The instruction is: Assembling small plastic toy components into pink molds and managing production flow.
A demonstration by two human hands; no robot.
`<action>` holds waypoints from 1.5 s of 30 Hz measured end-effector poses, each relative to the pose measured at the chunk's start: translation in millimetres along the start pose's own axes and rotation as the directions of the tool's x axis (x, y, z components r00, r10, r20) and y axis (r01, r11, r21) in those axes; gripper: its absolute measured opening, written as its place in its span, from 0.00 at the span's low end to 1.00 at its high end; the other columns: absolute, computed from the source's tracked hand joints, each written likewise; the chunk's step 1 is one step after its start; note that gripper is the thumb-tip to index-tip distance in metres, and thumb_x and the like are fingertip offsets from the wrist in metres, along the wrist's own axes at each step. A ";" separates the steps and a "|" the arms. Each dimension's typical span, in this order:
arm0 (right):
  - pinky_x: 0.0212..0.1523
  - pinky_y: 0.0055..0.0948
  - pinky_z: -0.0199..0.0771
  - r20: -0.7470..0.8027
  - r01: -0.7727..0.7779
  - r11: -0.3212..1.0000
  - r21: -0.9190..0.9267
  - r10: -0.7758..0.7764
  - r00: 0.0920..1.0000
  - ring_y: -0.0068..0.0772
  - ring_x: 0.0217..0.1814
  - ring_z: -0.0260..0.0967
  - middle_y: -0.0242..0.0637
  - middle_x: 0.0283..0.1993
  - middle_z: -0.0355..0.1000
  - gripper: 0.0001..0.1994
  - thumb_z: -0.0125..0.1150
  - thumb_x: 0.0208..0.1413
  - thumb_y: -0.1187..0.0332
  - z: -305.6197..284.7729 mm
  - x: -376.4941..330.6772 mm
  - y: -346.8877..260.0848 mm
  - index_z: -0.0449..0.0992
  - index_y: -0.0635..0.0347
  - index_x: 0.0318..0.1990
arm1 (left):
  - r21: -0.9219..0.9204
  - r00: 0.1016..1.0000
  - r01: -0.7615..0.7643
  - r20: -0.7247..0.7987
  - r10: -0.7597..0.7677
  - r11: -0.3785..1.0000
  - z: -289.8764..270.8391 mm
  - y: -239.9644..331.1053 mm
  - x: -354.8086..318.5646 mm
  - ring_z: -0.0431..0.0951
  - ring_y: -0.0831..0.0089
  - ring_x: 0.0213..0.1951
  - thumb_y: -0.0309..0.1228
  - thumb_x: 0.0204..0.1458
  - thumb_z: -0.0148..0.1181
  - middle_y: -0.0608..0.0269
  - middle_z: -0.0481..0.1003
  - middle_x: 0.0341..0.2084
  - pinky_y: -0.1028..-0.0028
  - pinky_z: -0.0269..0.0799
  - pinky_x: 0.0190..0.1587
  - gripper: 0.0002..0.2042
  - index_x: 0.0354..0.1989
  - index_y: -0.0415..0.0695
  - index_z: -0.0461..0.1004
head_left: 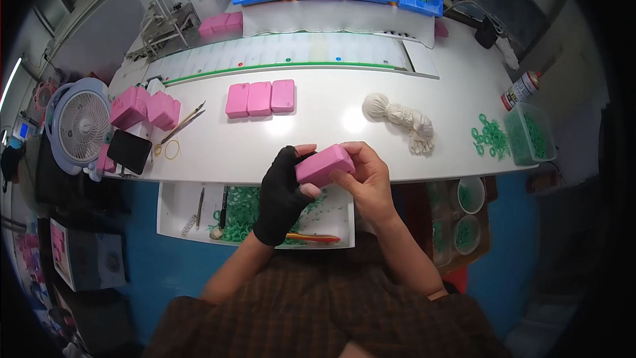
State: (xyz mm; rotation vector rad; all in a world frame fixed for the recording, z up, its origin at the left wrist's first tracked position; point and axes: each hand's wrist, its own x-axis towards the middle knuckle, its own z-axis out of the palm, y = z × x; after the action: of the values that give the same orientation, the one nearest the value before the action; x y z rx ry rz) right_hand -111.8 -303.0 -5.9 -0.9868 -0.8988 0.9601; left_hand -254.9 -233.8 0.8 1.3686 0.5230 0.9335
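1. Pink block (323,166) up above the surface's (205,152) near edge, underside hidden!
2. Left hand (279,192), gloved black, clasps one end, palm out of sight.
3. Right hand (371,182) pinches the other, thumb nearest.

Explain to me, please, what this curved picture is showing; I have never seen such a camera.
No robot here: these are a person's two hands. The picture comes from a fisheye camera worn on the head, looking down, so straight edges bend. The left hand, in a black glove with bare fingertips, and the bare right hand hold a pink block. On the white table lie three more pink blocks in a row, a bundled cream cloth and loose green pieces. Below, an open drawer holds more green pieces.
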 end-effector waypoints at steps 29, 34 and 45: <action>0.43 0.33 0.74 -0.151 0.152 0.745 -0.649 -0.322 0.935 0.39 0.48 0.71 0.43 0.46 0.72 0.07 0.51 0.56 0.78 -24.2 37.5 -1.1 0.71 0.64 0.42 | 0.864 0.946 -0.320 0.269 0.181 0.388 -10.4 -18.3 33.0 0.73 0.60 0.45 0.39 0.41 0.70 0.54 0.71 0.43 0.66 0.70 0.47 0.29 0.52 0.41 0.68; 0.50 0.33 0.74 -0.020 0.131 0.922 -0.364 -0.148 0.989 0.33 0.54 0.69 0.41 0.48 0.72 0.19 0.62 0.55 0.67 -37.1 30.7 -9.5 0.69 0.63 0.52 | 0.159 0.924 0.320 0.165 -0.344 0.934 -26.8 -1.7 46.2 0.72 0.78 0.34 0.35 0.57 0.54 0.64 0.73 0.31 0.77 0.68 0.41 0.17 0.49 0.36 0.69; 0.36 0.25 0.75 -0.078 0.191 0.767 -0.613 -0.300 0.951 0.29 0.38 0.74 0.41 0.35 0.75 0.15 0.68 0.46 0.70 -7.2 26.8 -9.1 0.73 0.67 0.41 | 0.529 0.982 -0.153 -0.011 0.187 0.835 4.1 -13.6 32.4 0.77 0.77 0.29 0.31 0.52 0.62 0.61 0.74 0.28 0.78 0.73 0.32 0.14 0.42 0.37 0.67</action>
State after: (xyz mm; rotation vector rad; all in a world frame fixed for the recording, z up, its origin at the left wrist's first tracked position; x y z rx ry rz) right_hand -94.7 -282.0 5.2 -1.4212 -1.1851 0.3427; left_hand -230.1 -209.3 -5.3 1.9129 0.7524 1.0226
